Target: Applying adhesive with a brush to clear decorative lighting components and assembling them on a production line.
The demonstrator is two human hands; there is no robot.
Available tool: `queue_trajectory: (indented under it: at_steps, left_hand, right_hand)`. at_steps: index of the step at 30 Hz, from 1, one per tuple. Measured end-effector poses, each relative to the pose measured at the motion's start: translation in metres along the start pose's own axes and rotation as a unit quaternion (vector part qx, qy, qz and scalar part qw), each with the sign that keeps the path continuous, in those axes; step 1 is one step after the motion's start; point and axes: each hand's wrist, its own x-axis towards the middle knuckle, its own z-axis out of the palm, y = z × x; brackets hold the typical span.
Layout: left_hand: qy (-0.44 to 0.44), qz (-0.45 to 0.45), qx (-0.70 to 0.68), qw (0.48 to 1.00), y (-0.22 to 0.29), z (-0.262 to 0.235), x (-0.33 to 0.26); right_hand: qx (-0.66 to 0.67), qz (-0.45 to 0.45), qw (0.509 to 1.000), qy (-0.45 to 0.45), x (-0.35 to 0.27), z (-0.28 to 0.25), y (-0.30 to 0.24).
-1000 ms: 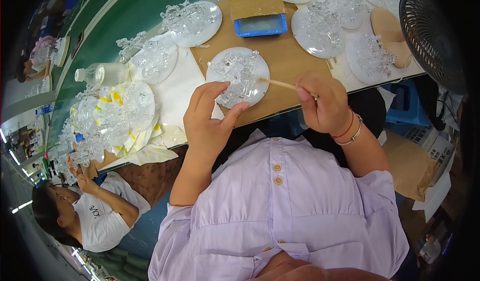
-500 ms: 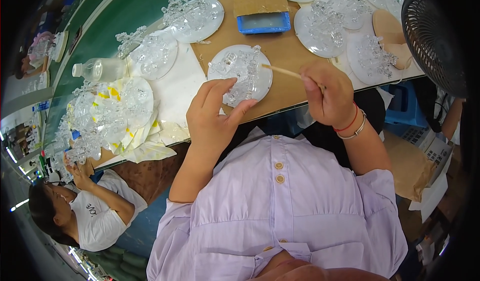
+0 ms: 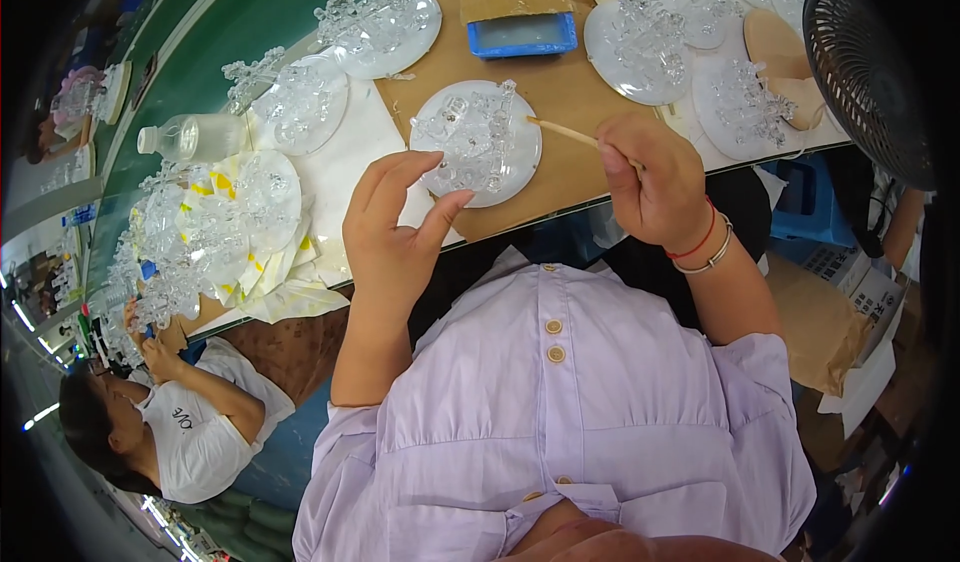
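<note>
Stick (image 3: 565, 131): held at centre right of the frame, clamped between the thumb and fingers of the right hand (image 3: 655, 177); judged light, stiff and easily snapped; best taken near its rear end, as is done here.
Stick's line: its long axis is laid from the right hand leftward and slightly up the frame; its darker tip is pointed at the plate's right margin; contact there cannot be told.
Round plate (image 3: 524, 162): set at upper centre on the cardboard sheet (image 3: 580, 92); no long axis is given by its round outline; judged light, stiff and slippery; best held by the bare rim.
Clear pieces (image 3: 468, 147): clustered on the plate; judged brittle, so pressure on them is best avoided.
Left hand (image 3: 393, 212): placed at the plate's lower left; thumb and fingers are spread apart; touch cannot be confirmed.
</note>
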Motion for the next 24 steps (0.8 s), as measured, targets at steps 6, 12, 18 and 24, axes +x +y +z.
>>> queue_trajectory:
  at_steps: [6, 12, 18, 24]
  left_hand:
    - [-0.013, -0.046, -0.013, 0.999, -0.005, 0.002, -0.003]
    - [-0.020, -0.034, -0.015, 0.999, -0.008, 0.007, -0.003]
    - [-0.024, -0.048, -0.029, 0.998, -0.004, 0.008, -0.003]
    - [-0.028, -0.044, -0.016, 0.999, -0.011, 0.010, -0.007]
  right_hand:
    - [0.036, 0.000, 0.999, -0.037, -0.011, -0.002, -0.021]
    - [0.003, -0.016, 1.000, -0.007, -0.010, 0.002, -0.018]
    - [0.048, -0.023, 0.998, -0.045, -0.019, 0.007, -0.030]
    - [0.038, -0.036, 0.998, -0.046, -0.016, 0.006, -0.032]
